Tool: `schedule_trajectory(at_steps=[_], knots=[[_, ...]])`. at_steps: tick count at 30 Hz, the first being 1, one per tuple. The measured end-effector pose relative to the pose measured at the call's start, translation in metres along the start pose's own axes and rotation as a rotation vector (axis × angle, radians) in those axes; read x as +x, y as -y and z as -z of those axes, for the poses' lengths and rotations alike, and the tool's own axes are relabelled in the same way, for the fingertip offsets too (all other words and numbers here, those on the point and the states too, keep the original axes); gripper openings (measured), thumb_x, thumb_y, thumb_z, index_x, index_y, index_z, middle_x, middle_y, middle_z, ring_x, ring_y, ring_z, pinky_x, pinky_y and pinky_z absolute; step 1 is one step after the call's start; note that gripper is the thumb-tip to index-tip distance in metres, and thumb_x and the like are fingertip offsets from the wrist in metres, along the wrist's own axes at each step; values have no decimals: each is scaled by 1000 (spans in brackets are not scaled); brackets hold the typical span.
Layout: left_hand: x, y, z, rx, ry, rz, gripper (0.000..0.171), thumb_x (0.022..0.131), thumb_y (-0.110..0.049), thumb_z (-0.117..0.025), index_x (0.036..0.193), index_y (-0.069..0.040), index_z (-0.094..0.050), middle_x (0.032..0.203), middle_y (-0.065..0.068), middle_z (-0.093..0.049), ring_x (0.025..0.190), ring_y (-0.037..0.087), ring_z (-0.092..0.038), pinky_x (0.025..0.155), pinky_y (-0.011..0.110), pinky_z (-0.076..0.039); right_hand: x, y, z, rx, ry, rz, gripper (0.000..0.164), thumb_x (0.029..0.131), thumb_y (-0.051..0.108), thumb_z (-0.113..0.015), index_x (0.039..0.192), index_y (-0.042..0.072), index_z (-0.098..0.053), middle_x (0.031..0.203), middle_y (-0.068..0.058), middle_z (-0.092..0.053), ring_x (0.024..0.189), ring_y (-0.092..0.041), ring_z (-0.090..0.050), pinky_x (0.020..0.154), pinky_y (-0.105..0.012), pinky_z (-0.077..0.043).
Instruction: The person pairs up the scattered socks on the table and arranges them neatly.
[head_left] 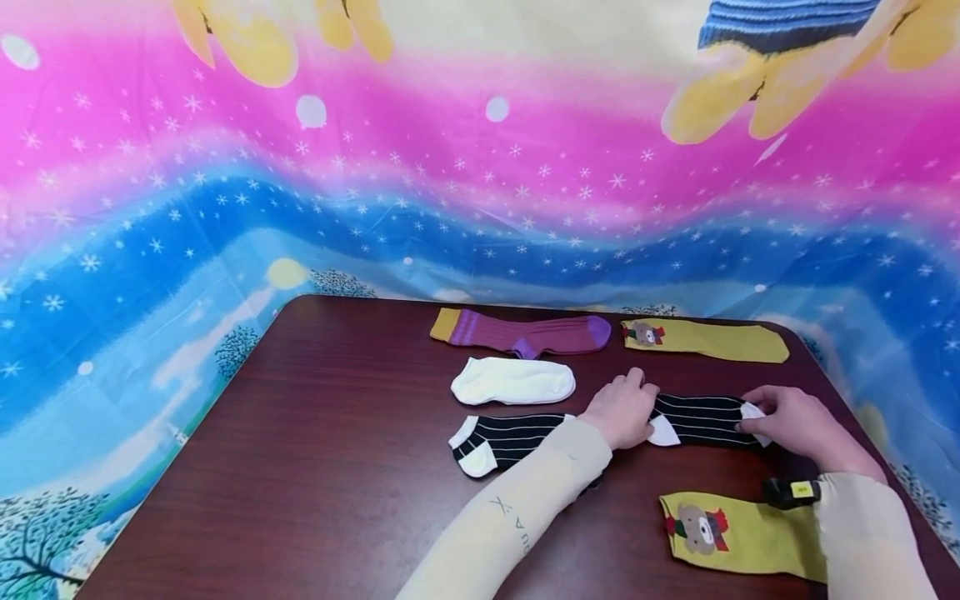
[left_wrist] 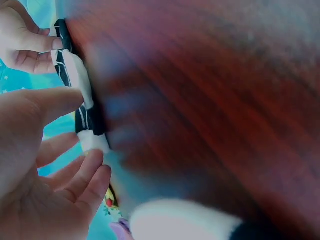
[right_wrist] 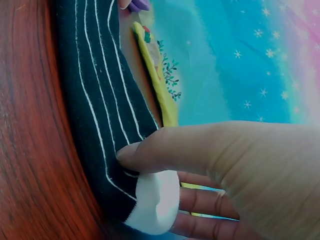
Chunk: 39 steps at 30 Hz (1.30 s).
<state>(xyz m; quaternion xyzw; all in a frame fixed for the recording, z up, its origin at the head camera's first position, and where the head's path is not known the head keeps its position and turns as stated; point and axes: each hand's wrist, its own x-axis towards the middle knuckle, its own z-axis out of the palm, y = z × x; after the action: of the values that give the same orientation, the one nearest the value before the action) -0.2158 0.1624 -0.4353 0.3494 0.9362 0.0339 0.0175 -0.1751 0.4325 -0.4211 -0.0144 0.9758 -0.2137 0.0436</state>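
A black ankle sock with thin white stripes [head_left: 705,419] lies flat on the right of the table. My right hand [head_left: 802,429] pinches its white toe, with the thumb [right_wrist: 145,152] on top and the other fingers beneath. At the opposite end is my left hand [head_left: 621,410]. In the left wrist view its thumb rests at the white heel [left_wrist: 80,80] and its fingertips at the white cuff [left_wrist: 93,142]. A matching striped sock [head_left: 513,437] lies to the left, its toe end partly hidden behind my left forearm.
A white ankle sock [head_left: 513,382] lies above the left striped one. Farther back are a purple sock with a yellow cuff [head_left: 525,331] and a yellow bear sock [head_left: 705,340]. Another yellow bear sock [head_left: 742,533] lies in front, partly under my right sleeve. A printed cloth [head_left: 450,183] hangs behind the table.
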Motion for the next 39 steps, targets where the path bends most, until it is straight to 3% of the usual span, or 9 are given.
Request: schedule_trajectory(at_steps=[5, 10, 17, 21, 27, 35, 39], knots=[[2, 2, -2, 26, -4, 18, 53, 94, -47, -71, 139, -21, -60, 127, -5, -54, 111, 10, -52, 92, 25, -46, 0, -1, 1, 27, -13, -12, 47, 84, 19, -83, 111, -12, -58, 90, -20, -63, 69, -24, -60, 59, -38, -51], [3, 2, -3, 2, -31, 24, 37, 91, -45, -75, 122, -25, -66, 116, -8, -55, 105, 10, -50, 87, 27, -45, 0, 0, 1, 32, -18, -20, 50, 83, 19, -84, 112, -12, -56, 89, -19, -63, 69, -25, -60, 59, -37, -50], [3, -2, -3, -42, -50, 19, 22, 92, -34, -75, 103, -26, -58, 100, -11, -58, 93, 8, -54, 77, 25, -42, -2, 0, 4, 49, -2, -18, 48, 85, 21, -83, 109, -11, -58, 91, -21, -64, 72, -25, -59, 59, -37, -51], [3, -4, -2, -67, -44, 26, 27, 92, -29, -75, 107, -24, -53, 94, -12, -65, 87, 7, -61, 76, 24, -42, -3, -1, 4, 63, -7, -9, 45, 87, 22, -81, 109, -9, -58, 93, -21, -65, 74, -25, -60, 61, -37, -51], [1, -1, 4, -178, -8, 41, 43, 91, -22, -75, 131, -23, -58, 113, -11, -68, 96, 3, -61, 85, 21, -45, -4, -2, 4, 74, -14, -4, 48, 88, 22, -81, 114, -11, -57, 96, -24, -65, 76, -26, -62, 62, -37, -52], [4, 14, 13, -322, -43, 4, 25, 91, -15, -73, 116, -18, -72, 105, -10, -66, 91, 2, -56, 78, 13, -43, -6, 6, 9, 91, -63, 17, 45, 92, 25, -78, 115, -9, -60, 94, -16, -66, 77, -26, -59, 64, -36, -52], [2, 22, 19, -418, -46, 32, 25, 93, -14, -71, 117, -18, -72, 104, -10, -67, 86, 3, -55, 74, 13, -41, -5, 9, 9, 98, -78, 17, 46, 94, 28, -77, 118, -8, -60, 94, -15, -68, 79, -27, -60, 65, -35, -52]])
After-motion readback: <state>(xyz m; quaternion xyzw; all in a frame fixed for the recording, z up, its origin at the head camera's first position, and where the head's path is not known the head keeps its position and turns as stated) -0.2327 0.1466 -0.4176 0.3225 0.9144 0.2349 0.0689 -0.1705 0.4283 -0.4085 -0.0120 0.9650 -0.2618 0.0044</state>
